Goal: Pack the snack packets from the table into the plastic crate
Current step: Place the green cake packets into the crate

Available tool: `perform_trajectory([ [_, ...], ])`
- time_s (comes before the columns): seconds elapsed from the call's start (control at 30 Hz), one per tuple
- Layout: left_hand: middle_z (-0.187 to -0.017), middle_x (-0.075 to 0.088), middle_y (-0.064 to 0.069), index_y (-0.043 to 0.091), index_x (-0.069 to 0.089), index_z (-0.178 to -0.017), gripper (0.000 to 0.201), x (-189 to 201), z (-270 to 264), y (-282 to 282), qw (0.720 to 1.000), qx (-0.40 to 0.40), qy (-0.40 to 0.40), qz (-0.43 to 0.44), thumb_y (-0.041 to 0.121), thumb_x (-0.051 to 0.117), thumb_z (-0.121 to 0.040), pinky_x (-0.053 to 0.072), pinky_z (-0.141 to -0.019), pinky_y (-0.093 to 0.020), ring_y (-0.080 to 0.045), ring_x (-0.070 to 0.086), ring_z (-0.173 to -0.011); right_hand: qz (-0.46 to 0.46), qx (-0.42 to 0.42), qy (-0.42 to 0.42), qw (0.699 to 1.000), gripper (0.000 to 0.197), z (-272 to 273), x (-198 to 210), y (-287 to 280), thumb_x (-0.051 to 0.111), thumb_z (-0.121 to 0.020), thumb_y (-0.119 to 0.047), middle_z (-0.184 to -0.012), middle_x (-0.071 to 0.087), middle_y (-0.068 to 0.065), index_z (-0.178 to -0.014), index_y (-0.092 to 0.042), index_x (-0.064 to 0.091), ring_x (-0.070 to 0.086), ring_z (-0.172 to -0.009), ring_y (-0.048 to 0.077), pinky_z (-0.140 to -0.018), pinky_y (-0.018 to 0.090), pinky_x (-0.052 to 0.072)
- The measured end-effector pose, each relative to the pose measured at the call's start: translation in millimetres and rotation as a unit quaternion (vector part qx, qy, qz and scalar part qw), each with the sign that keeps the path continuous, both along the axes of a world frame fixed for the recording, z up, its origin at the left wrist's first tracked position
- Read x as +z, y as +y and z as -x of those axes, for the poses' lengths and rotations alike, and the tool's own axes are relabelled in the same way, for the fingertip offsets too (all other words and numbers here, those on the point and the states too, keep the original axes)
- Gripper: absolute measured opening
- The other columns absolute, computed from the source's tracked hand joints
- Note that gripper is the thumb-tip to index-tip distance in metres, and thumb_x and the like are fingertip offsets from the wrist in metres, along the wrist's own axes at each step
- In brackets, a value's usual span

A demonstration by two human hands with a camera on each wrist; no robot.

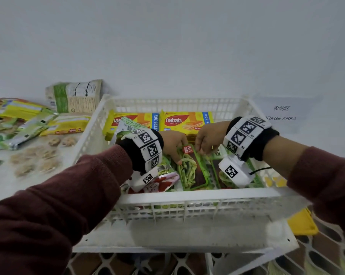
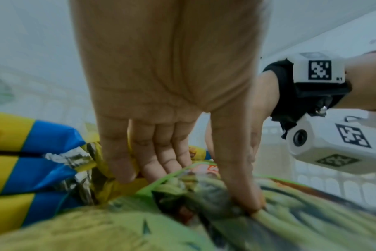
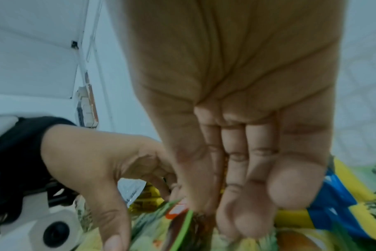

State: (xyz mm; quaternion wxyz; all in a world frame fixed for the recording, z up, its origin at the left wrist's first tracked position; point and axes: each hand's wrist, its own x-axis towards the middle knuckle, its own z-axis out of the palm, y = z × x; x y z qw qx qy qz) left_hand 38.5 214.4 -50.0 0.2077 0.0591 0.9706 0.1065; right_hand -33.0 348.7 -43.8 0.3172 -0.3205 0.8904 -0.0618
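Observation:
A green-edged snack packet [image 1: 189, 171] printed with green sticks lies in the front middle of the white plastic crate [image 1: 187, 195]. My left hand [image 1: 177, 153] grips its top left: the thumb presses on the packet's face [image 2: 290, 220] and the fingers curl behind its upper edge. My right hand [image 1: 202, 147] pinches the same packet's top edge [image 3: 182, 227] just to the right. Two yellow wafer packets [image 1: 185, 122] stand along the crate's back wall. More green packets lie under and beside the held one.
Several yellow and green packets [image 1: 19, 120] lie piled on the table left of the crate, with a beige and green bag [image 1: 74, 96] leaning on the wall. Pale round snacks [image 1: 35, 155] sit near the front left. A yellow object [image 1: 300, 223] shows at the table's right edge.

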Motion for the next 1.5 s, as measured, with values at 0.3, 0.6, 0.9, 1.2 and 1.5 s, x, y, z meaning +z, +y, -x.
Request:
perform_trajectory([
  [0.3,-0.074,0.066,0.008,0.015,0.067,-0.084,0.017,37,-3,-35,0.994,-0.011,-0.054,-0.095,0.011,0.077,-0.071,0.048,-0.058,-0.011,0.005,0.06,-0.057,0.029,-0.04,0.025,0.998,0.03,-9,1,-4,0.061,-0.088,-0.014,-0.079,0.062,0.004,-0.114,0.001,0.062,0.058,-0.065,0.013,-0.062,0.017,0.05],
  [0.6,-0.096,0.071,-0.004,0.003,0.066,-0.111,0.03,50,-7,-53,0.986,0.035,-0.026,-0.161,0.004,0.066,-0.08,0.044,-0.101,-0.041,-0.028,0.065,-0.1,-0.075,-0.022,0.151,0.985,0.034,-22,-18,-16,0.052,-0.09,-0.013,-0.117,0.061,0.016,-0.12,0.002,0.055,0.06,-0.104,0.029,-0.085,0.033,0.049],
  [0.9,-0.102,0.067,-0.012,0.012,0.059,-0.103,0.014,52,-10,-57,0.965,0.075,0.094,-0.234,0.008,0.056,-0.09,0.044,-0.097,-0.042,-0.026,0.062,-0.093,0.01,0.009,0.098,0.995,0.034,-24,-2,-13,0.067,-0.082,-0.012,-0.084,0.063,0.007,-0.113,0.002,0.061,0.058,-0.073,0.019,-0.062,0.021,0.047],
  [1.2,-0.099,0.058,0.002,0.006,0.055,-0.116,0.026,49,-4,-42,0.931,0.078,0.186,-0.305,0.01,0.055,-0.091,0.042,-0.09,-0.027,-0.012,0.054,-0.098,0.317,-0.106,-0.163,0.928,0.047,-10,37,13,0.057,-0.083,0.01,-0.096,0.069,0.009,-0.123,-0.014,0.053,0.067,-0.07,0.011,-0.068,0.027,0.055],
  [1.5,-0.133,0.045,-0.004,0.018,0.038,-0.136,0.06,46,-19,-23,0.995,0.05,0.078,-0.04,0.03,0.066,-0.084,0.037,-0.091,-0.027,-0.021,0.048,-0.117,0.137,-0.211,0.299,0.92,0.057,2,86,63,0.069,-0.079,-0.012,-0.125,0.051,0.018,-0.128,0.0,0.041,0.053,-0.108,0.031,-0.082,0.03,0.043],
])
